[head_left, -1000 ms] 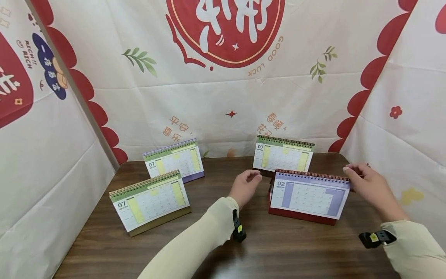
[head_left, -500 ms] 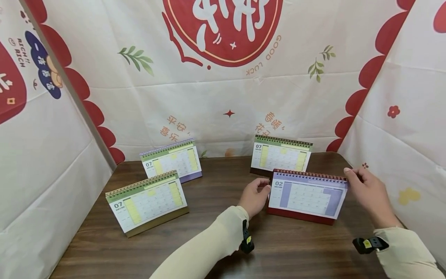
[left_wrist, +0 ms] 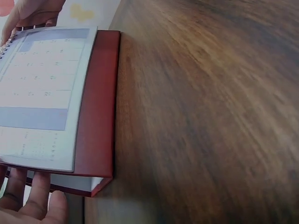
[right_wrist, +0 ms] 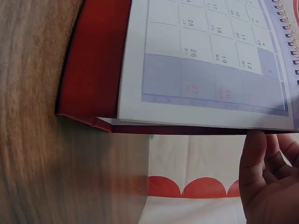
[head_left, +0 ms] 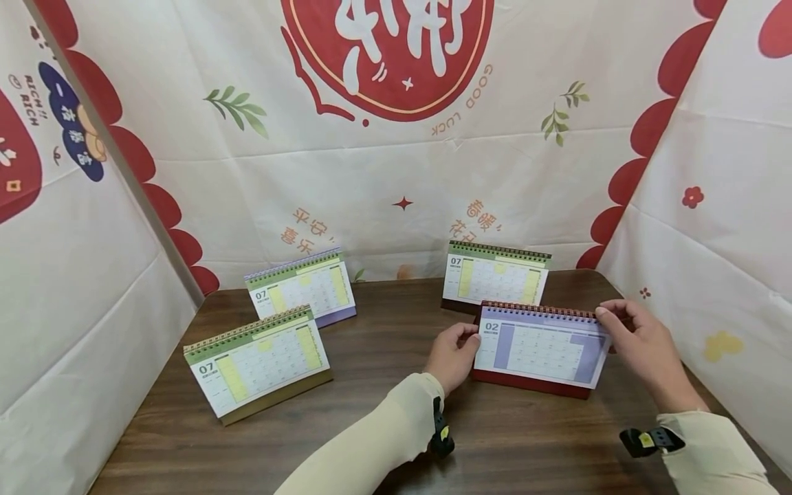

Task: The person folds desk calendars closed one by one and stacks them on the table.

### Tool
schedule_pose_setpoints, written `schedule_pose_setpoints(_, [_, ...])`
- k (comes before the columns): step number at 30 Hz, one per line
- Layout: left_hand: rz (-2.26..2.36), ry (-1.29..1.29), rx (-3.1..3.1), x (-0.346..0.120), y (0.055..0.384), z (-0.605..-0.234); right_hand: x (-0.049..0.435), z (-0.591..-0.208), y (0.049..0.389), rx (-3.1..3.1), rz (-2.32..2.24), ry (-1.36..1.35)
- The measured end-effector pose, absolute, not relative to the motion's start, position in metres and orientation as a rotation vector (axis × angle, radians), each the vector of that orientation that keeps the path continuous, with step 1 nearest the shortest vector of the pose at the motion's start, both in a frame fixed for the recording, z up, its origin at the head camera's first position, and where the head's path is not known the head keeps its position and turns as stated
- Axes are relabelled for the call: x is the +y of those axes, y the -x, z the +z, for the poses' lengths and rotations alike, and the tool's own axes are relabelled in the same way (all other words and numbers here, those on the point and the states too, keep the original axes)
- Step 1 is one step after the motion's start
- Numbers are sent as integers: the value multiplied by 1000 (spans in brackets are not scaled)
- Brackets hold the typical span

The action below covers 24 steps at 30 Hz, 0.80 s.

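Note:
A desk calendar (head_left: 541, 350) with a purple "02" page, dark red base and red spiral binding stands on the table between both hands. My left hand (head_left: 453, 354) is at its left side edge, with the fingers (left_wrist: 39, 189) reaching the underside of the pages in the left wrist view. On the opposite side my right hand (head_left: 643, 350) holds the upper right corner, thumb in front and other fingers behind. The right wrist view shows that thumb (right_wrist: 254, 147) right at the side edge. The calendar's red base (right_wrist: 96, 60) rests on the wood.
Behind it stands a green-topped "07" calendar (head_left: 495, 275). Two more "07" calendars stand on the left, one with a tan base (head_left: 260, 364) in front of one with a purple base (head_left: 303, 282). Printed cloth (head_left: 371, 172) encloses the back and sides of the wooden table (head_left: 526, 447).
My left hand has moved right to the red calendar's left edge. My right hand has come in from the right onto its upper right corner. The other calendars stay put.

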<state>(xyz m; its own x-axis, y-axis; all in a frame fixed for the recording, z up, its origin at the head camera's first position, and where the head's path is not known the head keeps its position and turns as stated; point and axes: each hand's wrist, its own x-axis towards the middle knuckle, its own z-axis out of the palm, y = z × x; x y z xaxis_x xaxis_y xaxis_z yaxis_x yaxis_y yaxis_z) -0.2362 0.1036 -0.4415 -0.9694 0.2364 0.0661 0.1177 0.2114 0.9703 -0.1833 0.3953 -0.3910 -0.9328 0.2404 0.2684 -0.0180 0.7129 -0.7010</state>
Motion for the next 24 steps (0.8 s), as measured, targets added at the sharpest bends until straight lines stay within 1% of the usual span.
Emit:
schedule_pose_setpoints(5, [1820,-363,2420,103,235,-449,396,-395,183,-2576,1042,179])
schedule_pose_setpoints(12, [1641,-487,2517,100,235,-455,394,-399,180,-2578,1034,197])
schedule_pose_setpoints(18, [1542,-521,2591,99,236,-459,392,-406,173,-2593,1039,223])
schedule_pose_setpoints(24, [1518,-560,2595,100,238,-460,384,-410,168,-2533,1271,240])
